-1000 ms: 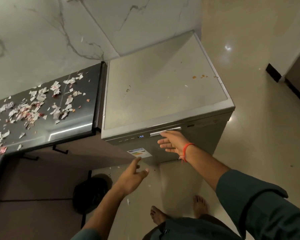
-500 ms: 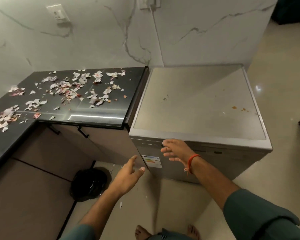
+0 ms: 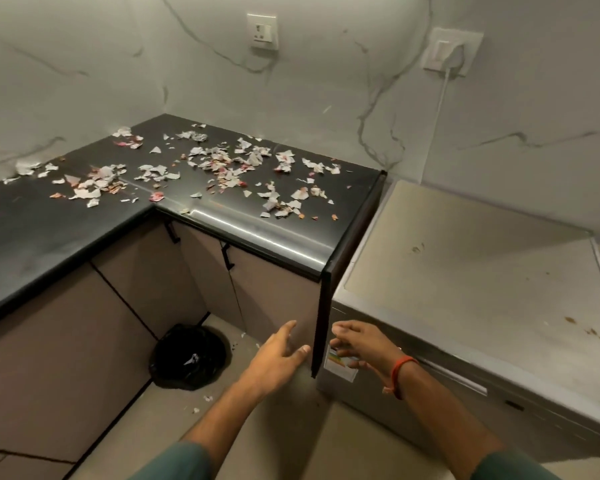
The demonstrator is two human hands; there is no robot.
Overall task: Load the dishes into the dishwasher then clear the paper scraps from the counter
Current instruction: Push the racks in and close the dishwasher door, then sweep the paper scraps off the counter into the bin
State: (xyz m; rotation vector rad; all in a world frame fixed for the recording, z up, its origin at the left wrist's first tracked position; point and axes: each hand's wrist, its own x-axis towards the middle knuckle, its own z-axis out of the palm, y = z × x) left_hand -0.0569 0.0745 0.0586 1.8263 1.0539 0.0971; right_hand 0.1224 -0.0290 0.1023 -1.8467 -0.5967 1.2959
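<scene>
Torn paper scraps (image 3: 222, 168) lie strewn over the glossy black bench (image 3: 32, 233); a black-lined bin (image 3: 187, 356) waits below. The left hand (image 3: 279, 355) and right hand (image 3: 359, 346) hang relaxed, holding nothing, beside the closed grey dishwasher (image 3: 465, 289). Scrap-clearing seems next: gather, sweep binward.

dishwasher (image 3: 465, 289): grey, door closed | paper scraps (image 3: 222, 168): torn, strewn across black counter (image 3: 49, 237)
</scene>
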